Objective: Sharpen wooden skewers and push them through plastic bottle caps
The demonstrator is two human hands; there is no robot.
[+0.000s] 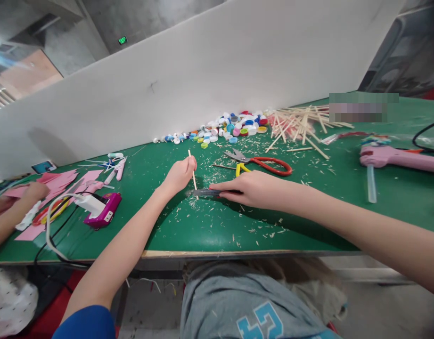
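Note:
My left hand [181, 173] is closed around a thin wooden stick [194, 181], which slants down toward the table. In my right hand [254, 189] is a knife [206, 192] with a narrow dark blade; the palm hides its handle. The blade lies across the stick near its lower end and looks to be touching it. Pale wood shavings [206, 221] are scattered on the green table [160, 242] around both hands. Just beyond my right hand lie red-handled scissors [269, 163] and a yellow-handled tool [241, 168], partly hidden by that hand.
Coloured bottle caps [234, 127] and a heap of wooden sticks [301, 123] lie along the white partition [188, 70]. A pink glue gun [397, 157] is at right. On the left are a purple power strip [105, 212], cables, pink paper [57, 181] and another person's hands [35, 192].

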